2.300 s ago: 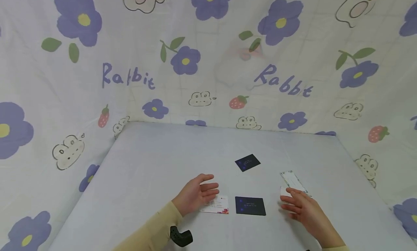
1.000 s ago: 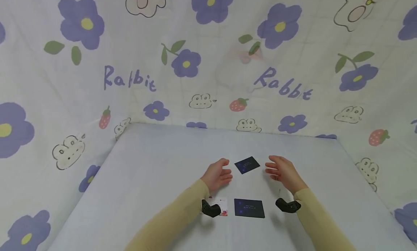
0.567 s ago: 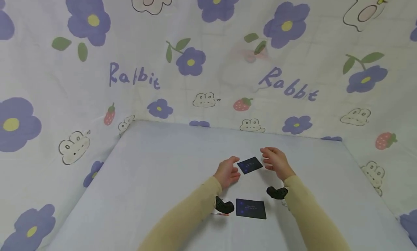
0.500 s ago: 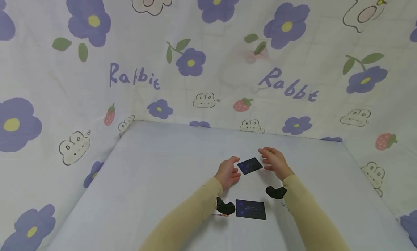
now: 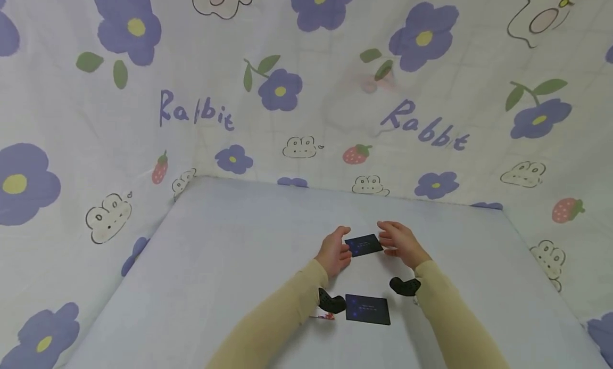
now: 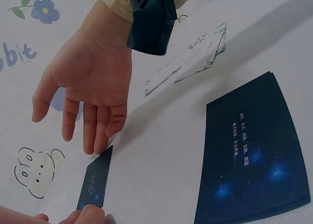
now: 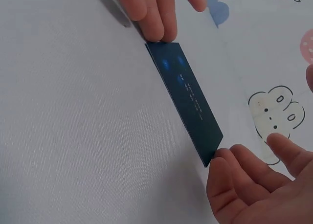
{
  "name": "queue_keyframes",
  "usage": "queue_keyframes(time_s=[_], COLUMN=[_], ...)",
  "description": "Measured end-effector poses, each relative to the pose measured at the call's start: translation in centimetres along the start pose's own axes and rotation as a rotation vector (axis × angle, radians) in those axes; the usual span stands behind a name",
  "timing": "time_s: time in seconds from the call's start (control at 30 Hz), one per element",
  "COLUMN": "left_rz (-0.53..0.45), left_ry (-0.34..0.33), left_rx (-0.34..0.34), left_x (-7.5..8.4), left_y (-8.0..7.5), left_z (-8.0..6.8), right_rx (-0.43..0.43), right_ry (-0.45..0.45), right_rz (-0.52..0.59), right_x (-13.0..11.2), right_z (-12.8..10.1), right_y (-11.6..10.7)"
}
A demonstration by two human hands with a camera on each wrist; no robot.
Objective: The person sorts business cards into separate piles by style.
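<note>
A dark blue card point(image 5: 364, 245) with small print and glowing blue spots lies on the table between both hands, its edge looking layered in the right wrist view. At its left end the left hand point(image 5: 333, 253) touches it with extended fingers, thumb held up. My right hand point(image 5: 401, 243) meets the other end with gently bent fingertips, thumb apart; its palm faces the card in the left wrist view. Closer to me lies a second dark card point(image 5: 367, 309), apart from both hands. Under the left forearm, a white card with red flowers point(image 5: 324, 316) is mostly hidden.
White cards with green leaf print point(image 6: 195, 57) overlap on the right, mostly hidden by the right forearm in the head view. A white cloth covers the table point(image 5: 230, 241). Patterned curtain point(image 5: 306, 92) encloses its back and sides. Black wrist devices point(image 5: 331, 301) sit at both wrists.
Both hands have moved forward from the nearer cards to the far dark card. The right hand has closed in leftward, and that card has turned slightly straighter.
</note>
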State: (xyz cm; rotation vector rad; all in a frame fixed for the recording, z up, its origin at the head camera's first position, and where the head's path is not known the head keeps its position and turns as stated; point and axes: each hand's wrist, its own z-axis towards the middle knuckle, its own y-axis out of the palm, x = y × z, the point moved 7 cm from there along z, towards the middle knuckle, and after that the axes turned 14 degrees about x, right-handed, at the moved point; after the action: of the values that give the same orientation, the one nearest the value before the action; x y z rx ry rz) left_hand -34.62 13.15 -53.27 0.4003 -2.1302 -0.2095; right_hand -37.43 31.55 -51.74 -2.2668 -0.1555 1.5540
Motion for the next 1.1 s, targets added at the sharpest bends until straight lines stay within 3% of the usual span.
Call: queue_keyframes(time_s=[0.37,0.73,1.1], left_rz=[0.018,0.058,0.094], left_ry=[-0.016,-0.019,-0.019], left_rx=[-0.022,-0.011,0.01], left_x=[-0.2,0.0,0.1], left_y=[-0.2,-0.7,-1.1], left_z=[0.0,0.6,0.5], right_rx=[-0.013,-0.075,-0.099], right_ry=[0.116,0.127,0.197], right_rz=[0.142,0.211,0.329], right_x=[1.2,1.5,2.6], right_z=[-0.3,-2.0,-3.3], right_y=[-0.9,-1.1,-1.7])
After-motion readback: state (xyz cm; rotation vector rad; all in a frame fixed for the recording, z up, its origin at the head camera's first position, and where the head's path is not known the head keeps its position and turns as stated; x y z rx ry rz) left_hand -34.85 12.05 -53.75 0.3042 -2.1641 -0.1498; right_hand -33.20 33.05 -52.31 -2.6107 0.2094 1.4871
